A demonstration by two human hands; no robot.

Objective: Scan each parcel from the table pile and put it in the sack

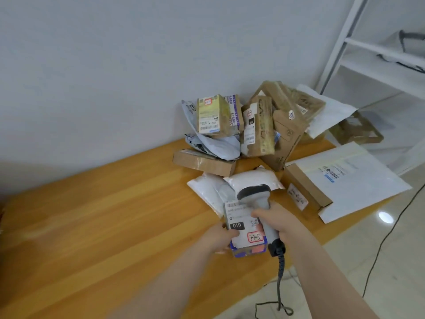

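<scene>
My left hand (220, 236) grips a small parcel (243, 229) by its left edge, label side up, with "010" printed on it. My right hand (276, 221) holds a grey handheld barcode scanner (255, 199) by its handle, its head pointing down over the parcel's label. Behind them a pile of parcels (250, 127) lies on the wooden table (103, 215) against the wall: brown boxes, grey poly bags and white padded mailers (253, 178). No sack is in view.
A large white flat mailer (358, 180) and a brown box (305, 189) overhang the table's right edge. The scanner's cable (279, 286) hangs down to the tiled floor. A white shelf rack (377, 51) stands at the right rear. The wall runs behind the table.
</scene>
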